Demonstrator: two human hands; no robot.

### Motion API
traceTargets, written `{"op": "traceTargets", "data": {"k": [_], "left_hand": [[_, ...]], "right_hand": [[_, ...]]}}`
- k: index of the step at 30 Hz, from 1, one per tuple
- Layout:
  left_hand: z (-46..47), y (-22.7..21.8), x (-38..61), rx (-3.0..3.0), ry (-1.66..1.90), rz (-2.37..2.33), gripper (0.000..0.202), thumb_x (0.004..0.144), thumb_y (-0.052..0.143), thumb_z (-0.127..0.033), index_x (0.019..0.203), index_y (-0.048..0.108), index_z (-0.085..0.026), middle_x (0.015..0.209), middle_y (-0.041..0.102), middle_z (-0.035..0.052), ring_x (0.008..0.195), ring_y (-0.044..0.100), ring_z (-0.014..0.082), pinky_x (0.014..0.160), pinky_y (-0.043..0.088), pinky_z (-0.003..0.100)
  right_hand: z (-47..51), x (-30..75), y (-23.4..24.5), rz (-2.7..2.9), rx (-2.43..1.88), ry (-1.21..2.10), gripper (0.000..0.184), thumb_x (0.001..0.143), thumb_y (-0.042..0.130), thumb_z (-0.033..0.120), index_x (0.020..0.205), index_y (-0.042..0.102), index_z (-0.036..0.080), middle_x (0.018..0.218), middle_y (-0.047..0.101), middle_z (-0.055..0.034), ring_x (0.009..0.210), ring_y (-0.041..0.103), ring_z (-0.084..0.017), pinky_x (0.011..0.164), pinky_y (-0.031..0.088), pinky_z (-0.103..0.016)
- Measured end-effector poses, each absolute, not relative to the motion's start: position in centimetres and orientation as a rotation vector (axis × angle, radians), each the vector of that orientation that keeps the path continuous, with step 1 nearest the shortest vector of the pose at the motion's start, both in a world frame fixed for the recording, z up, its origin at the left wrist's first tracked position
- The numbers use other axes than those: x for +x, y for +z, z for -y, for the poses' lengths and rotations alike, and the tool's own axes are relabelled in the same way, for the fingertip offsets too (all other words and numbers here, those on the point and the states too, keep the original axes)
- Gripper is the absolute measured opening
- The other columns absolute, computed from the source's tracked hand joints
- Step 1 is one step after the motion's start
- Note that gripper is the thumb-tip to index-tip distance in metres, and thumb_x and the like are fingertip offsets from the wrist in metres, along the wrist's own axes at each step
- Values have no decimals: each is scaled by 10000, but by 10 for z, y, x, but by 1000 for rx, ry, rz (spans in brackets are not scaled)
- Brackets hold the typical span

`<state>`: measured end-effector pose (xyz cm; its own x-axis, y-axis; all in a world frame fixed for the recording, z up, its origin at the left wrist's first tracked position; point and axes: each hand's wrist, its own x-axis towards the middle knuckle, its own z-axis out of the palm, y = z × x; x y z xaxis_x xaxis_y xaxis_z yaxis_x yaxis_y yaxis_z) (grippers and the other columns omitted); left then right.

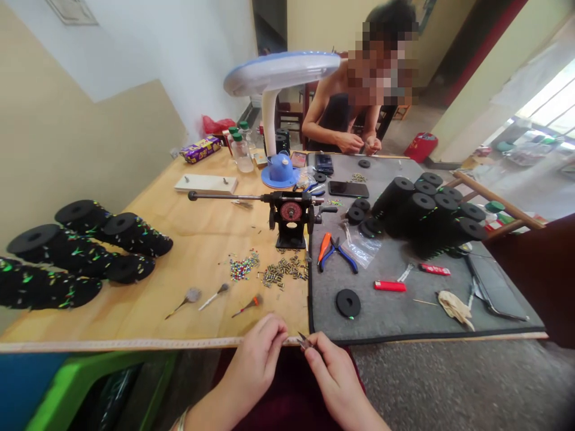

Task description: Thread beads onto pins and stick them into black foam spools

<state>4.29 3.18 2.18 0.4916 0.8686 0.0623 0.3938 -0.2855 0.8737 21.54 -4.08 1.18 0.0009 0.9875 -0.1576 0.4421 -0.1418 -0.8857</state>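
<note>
Small scissors [304,341]: gripped in the right hand [331,362], aimed toward the left hand [260,350], presumably for close control; pinched shut there, could not tell on what.

The snips [303,341] look metal, the tabletop [179,257] smooth wood, the mat [386,314] matt grey cloth.

Small pointed tool [304,340], metal, scissor-like. Two slim, dark blades slightly parted, tips toward the left hand [259,352]. Lies slantwise in the fingers of the right hand [333,364], grip end mostly hidden there. Position: at near edge of surface [148,305], between both hands. Finer detail too small to read.
</note>
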Motion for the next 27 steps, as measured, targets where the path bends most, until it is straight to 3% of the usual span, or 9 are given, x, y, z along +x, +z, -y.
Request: {"op": "traceTargets", "data": {"k": [8,19,24,27], "left_hand": [[-26,18,44,1993,652,-986,159,892,445,-159,839,584,-215,830,614,61,766,587,199,714,463,278],[-25,21,44,1893,596,-951,181,916,414,-223,817,566,-209,808,588,63,751,555,197,704,445,291],[-25,23,40,1534,655,-1029,204,889,484,-325,750,558,-194,681,526,16,648,502,169,633,417,265],[-32,21,33,1338,726,-1068,233,862,519,-385,755,566,-183,669,517,3,634,490,159,623,415,256]], "right_hand": [[44,215,13,1466,-1648,1113,268,959,397,367,878,595,205,744,641,7,654,574,-143,617,404,-211],[46,220,12,1528,-1726,928,318,957,377,378,777,572,203,633,615,10,564,564,-137,543,387,-205],[43,275,12,1504,-2035,385,338,939,386,443,991,600,187,819,702,-73,708,646,-204,630,441,-254],[36,313,7,1551,-2296,-44,407,930,378,483,973,622,161,819,707,-108,747,654,-254,627,426,-295]]}}
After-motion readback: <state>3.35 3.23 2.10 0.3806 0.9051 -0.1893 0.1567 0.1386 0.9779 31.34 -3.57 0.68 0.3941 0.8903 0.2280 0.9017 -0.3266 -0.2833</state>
